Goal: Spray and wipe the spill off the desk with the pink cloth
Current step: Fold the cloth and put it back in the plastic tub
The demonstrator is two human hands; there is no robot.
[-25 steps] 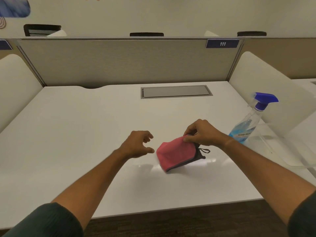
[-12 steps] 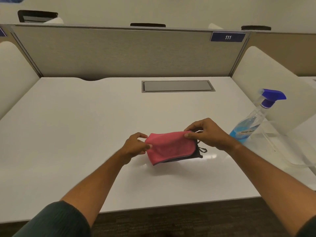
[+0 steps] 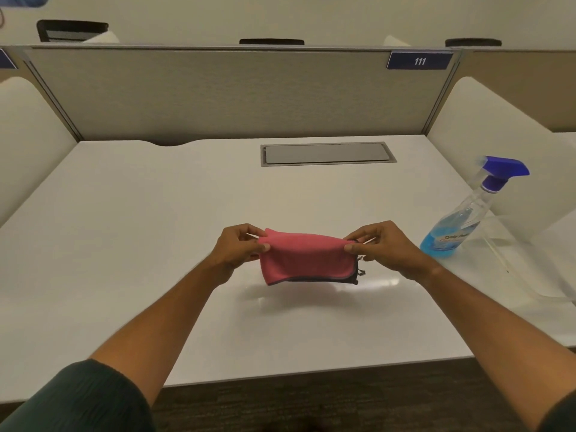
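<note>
In the head view, the pink cloth (image 3: 307, 258) is held lifted just above the white tabletop (image 3: 131, 232), pinched at its upper corners by both hands. The left hand (image 3: 238, 249) is closed on the cloth's left corner, where a second ago it hovered open beside it; the right hand (image 3: 385, 246) is closed on the right corner, as before. The cloth, bunched on the tabletop a second ago, is now stretched into a folded band with a dark edge hanging at the bottom. The spray bottle (image 3: 467, 216), part filled with blue liquid, stands untouched well to the right, near the white divider (image 3: 498, 145). No spill can be made out on the glossy surface. The cloth is judged to be readied for wiping; spraying is apparently not yet done.
</note>
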